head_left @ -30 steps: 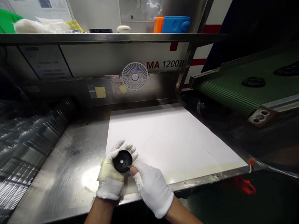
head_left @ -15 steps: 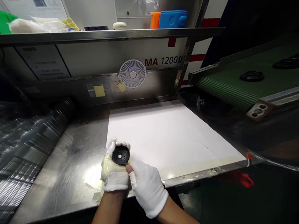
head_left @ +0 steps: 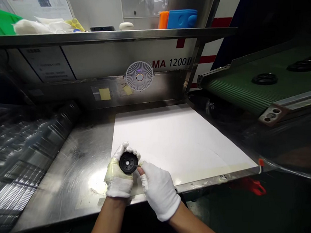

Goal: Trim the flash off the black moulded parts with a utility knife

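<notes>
My left hand (head_left: 119, 178), in a white glove with a yellowish covering over the palm, is closed around a round black plastic wheel-like part (head_left: 128, 162). Its face is turned up towards me, with a hole in the centre and smaller holes around it. My right hand (head_left: 158, 187), also gloved in white with a bare thumb tip showing, is closed in a pinch. From the pinch a thin blade-like tool (head_left: 136, 166) reaches to the right edge of the black part; most of it is hidden by the fingers.
A white sheet (head_left: 164, 138) lies taped on the metal table (head_left: 80, 161). Clear plastic trays (head_left: 11, 163) are stacked at left. A green conveyor (head_left: 234, 88) at right carries several black round parts (head_left: 265, 78). Behind are a small fan (head_left: 139, 76) and a shelf (head_left: 110, 35).
Both hands have shifted slightly to the right in view with the black part. The right hand's pinch has moved up along the part's rim, from its lower edge to its right side.
</notes>
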`<action>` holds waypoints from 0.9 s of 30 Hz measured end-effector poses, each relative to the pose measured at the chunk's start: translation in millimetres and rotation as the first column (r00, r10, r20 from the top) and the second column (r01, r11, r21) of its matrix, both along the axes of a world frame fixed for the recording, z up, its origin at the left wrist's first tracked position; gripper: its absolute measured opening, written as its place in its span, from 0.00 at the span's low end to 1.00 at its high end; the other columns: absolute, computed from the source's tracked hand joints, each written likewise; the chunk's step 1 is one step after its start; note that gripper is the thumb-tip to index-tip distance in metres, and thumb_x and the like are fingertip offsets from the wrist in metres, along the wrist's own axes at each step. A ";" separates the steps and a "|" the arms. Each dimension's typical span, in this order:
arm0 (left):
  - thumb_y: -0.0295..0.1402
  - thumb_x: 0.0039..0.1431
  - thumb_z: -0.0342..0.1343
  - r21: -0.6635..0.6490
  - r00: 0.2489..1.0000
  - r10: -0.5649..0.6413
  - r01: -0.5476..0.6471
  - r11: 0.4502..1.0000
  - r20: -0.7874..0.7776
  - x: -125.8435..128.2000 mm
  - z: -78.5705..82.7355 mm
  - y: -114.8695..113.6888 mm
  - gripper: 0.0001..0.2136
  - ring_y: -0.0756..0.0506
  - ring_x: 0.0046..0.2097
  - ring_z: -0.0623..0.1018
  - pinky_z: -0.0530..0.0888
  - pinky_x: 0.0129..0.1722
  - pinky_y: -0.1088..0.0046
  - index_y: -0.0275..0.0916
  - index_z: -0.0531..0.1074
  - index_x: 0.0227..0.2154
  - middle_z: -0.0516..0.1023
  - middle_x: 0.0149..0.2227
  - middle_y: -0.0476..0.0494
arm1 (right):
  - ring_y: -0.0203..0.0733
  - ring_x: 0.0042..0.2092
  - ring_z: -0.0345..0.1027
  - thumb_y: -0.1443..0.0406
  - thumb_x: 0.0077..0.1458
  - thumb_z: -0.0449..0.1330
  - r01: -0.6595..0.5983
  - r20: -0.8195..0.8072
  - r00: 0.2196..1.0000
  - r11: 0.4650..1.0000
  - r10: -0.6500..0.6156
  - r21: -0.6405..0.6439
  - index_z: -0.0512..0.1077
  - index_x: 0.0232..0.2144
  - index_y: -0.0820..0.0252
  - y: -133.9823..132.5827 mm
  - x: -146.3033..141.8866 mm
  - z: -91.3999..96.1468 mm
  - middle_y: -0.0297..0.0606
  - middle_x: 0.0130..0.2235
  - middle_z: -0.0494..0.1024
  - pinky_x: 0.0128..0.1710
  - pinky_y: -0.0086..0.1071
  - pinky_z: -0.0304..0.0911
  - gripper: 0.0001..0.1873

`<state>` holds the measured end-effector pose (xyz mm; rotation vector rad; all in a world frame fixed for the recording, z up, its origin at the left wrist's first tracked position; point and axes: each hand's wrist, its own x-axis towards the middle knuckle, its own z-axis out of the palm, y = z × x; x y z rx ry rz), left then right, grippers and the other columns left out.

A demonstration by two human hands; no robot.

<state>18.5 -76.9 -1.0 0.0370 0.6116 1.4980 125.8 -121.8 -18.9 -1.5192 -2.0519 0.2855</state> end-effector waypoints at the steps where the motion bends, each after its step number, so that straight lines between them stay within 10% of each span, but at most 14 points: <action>1: 0.26 0.49 0.57 -0.003 1.000 0.011 -0.011 1.000 0.024 0.4 -0.2 1.1 0.02 0.52 0.26 0.70 0.72 0.29 0.74 0.36 0.69 0.27 0.68 0.22 0.50 | 0.37 0.28 0.63 0.63 0.62 0.46 -0.009 -0.008 1.000 1.000 0.009 0.000 0.66 0.31 0.56 -1.7 -2.1 1.1 0.33 0.29 0.73 0.27 0.30 0.46 0.11; 5: 0.25 0.50 0.55 0.009 0.996 0.086 -0.086 0.996 -0.001 -0.5 4.0 -3.3 0.04 0.51 0.30 0.73 0.73 0.35 0.72 0.37 0.70 0.31 0.71 0.26 0.50 | 0.38 0.29 0.64 0.64 0.61 0.47 -0.040 -0.017 0.999 0.999 0.040 -0.017 0.66 0.31 0.56 -5.3 -6.0 5.0 0.33 0.30 0.74 0.27 0.30 0.46 0.10; 11: 0.26 0.48 0.51 0.016 0.987 -0.101 0.104 0.994 -0.124 -5.7 6.5 -13.5 0.12 0.43 0.35 0.75 0.74 0.33 0.64 0.36 0.70 0.38 0.74 0.31 0.40 | 0.37 0.30 0.65 0.63 0.62 0.46 -0.004 -0.014 1.000 0.999 0.004 -0.032 0.66 0.33 0.55 -0.6 3.8 -0.1 0.32 0.30 0.73 0.28 0.30 0.48 0.10; 22: 0.24 0.49 0.55 0.055 0.988 0.140 -0.137 0.989 -0.060 2.7 3.2 -3.9 0.06 0.51 0.30 0.73 0.73 0.37 0.71 0.37 0.70 0.31 0.72 0.26 0.49 | 0.38 0.29 0.65 0.63 0.61 0.47 -0.015 -0.012 1.000 0.999 0.015 -0.031 0.67 0.31 0.55 -8.2 -8.5 4.5 0.32 0.29 0.73 0.27 0.30 0.48 0.10; 27: 0.27 0.48 0.51 0.041 0.985 -0.106 0.113 0.993 -0.137 -5.0 3.2 -11.6 0.14 0.41 0.38 0.75 0.73 0.36 0.59 0.36 0.70 0.40 0.74 0.34 0.38 | 0.38 0.33 0.66 0.64 0.61 0.47 -0.016 -0.049 0.999 0.999 0.014 -0.030 0.67 0.35 0.55 -3.5 0.0 1.4 0.33 0.32 0.74 0.30 0.30 0.51 0.10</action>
